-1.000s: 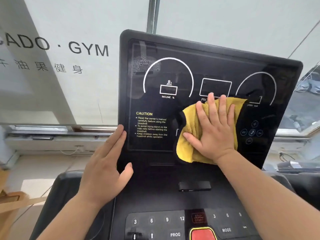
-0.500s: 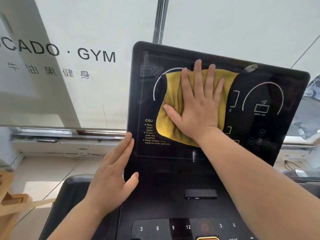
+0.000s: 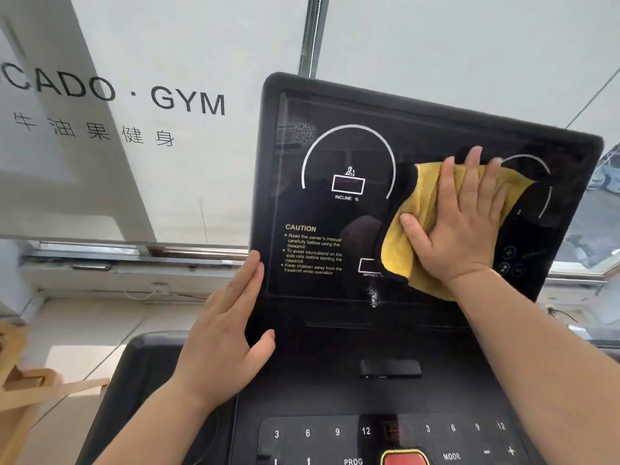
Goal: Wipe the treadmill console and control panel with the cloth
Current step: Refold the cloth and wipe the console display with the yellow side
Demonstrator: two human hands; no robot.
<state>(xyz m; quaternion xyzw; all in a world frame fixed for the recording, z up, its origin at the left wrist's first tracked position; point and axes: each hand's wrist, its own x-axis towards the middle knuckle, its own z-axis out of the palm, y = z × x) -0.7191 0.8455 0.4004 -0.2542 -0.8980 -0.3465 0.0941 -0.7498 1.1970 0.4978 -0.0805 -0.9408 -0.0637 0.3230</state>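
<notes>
The cloth (image 3: 416, 209) looks soft, limp — we palm it flat, right hand (image 3: 463, 229) fingers (image 3: 471, 182) spread; left hand (image 3: 218, 337), fingers straight, braces the console (image 3: 335, 146).

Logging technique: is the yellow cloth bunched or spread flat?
Spread flat: the yellow microfibre cloth lies against the black treadmill console under the straight fingers of the right hand.

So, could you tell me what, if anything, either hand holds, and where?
Nothing gripped: right hand presses the cloth flat, mid-cloth; left hand rests on the console edge.
</notes>
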